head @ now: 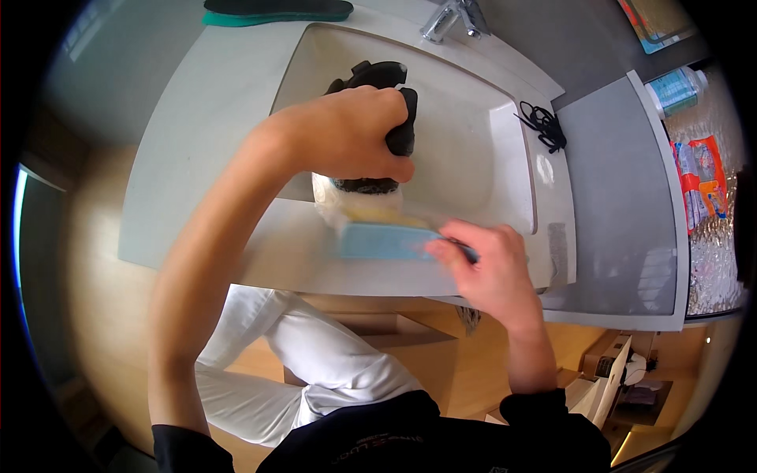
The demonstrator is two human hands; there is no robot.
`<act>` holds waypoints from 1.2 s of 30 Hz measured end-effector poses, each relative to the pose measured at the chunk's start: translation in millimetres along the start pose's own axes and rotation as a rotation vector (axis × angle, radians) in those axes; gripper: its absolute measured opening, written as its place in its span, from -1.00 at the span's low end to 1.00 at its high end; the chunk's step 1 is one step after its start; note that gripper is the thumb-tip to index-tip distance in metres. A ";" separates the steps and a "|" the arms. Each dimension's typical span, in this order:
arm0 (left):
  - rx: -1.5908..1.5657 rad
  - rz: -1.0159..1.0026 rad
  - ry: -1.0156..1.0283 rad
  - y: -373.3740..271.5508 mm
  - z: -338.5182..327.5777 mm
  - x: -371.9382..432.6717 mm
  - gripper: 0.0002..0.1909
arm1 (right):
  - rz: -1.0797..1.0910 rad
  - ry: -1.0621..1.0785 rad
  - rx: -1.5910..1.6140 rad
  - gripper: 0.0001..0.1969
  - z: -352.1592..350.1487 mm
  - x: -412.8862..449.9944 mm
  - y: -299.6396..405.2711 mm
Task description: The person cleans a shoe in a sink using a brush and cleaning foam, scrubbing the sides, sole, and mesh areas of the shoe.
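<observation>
Over the sink basin (455, 159), my left hand (355, 133) grips a black shoe (378, 74) by its upper. Part of the shoe is hidden behind my fingers. Its pale lower end (328, 195) faces me and has white lather on it. My right hand (494, 269) holds the handle of a light blue scrub brush (384, 241). The brush is blurred by motion. Its yellowish bristles face the shoe's pale end and appear to meet it, though the blur hides the exact contact.
A chrome faucet (443, 23) stands behind the basin. Dark insoles with green undersides (278, 12) lie at the back left. Black shoelaces (544, 125) rest on the right rim. Farther right are a bottle (677, 91) and orange packets (701, 183). Below the counter is a cardboard box (414, 349).
</observation>
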State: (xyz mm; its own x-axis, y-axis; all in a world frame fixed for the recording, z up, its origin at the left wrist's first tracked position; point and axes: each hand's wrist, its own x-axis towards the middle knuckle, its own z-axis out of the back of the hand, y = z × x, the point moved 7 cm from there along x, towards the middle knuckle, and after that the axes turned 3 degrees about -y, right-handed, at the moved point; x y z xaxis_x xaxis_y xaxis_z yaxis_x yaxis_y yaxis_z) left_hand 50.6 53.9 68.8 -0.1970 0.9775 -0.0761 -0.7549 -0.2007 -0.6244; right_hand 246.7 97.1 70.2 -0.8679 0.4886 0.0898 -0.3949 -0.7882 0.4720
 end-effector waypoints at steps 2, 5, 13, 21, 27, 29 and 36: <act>0.011 0.003 -0.008 -3.0 -1.0 3.1 -0.49 | -0.090 0.013 -0.016 -0.84 11.6 -8.3 -25.3; 0.025 0.002 0.014 -5.2 -3.1 5.4 -0.50 | -0.019 0.026 -0.039 -0.85 4.4 3.9 -8.3; 0.013 0.021 0.039 -7.7 -5.0 6.5 -0.48 | -0.091 0.036 0.110 -0.77 2.4 2.9 -18.5; 0.012 0.078 0.068 -7.3 -1.3 -1.1 -0.52 | -0.109 0.067 0.153 -0.75 -4.3 0.5 -16.5; -0.016 0.018 -0.003 -0.7 1.9 -1.0 -0.53 | 0.162 0.053 0.045 -0.83 -20.4 19.0 21.8; -0.038 0.016 0.006 -0.3 2.2 -3.3 -0.52 | -0.014 0.061 0.120 -0.82 -11.8 2.9 -6.9; -0.013 0.027 0.004 0.7 2.0 -1.0 -0.54 | 0.119 0.088 -0.011 -0.86 -15.8 21.0 23.1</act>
State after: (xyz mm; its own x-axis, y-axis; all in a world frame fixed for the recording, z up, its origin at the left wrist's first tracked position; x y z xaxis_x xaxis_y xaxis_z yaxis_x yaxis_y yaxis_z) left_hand 49.0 52.7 70.1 -0.2147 0.9719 -0.0961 -0.7411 -0.2263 -0.6321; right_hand 214.6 83.3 69.2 -0.9317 0.3569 0.0675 -0.2901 -0.8430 0.4530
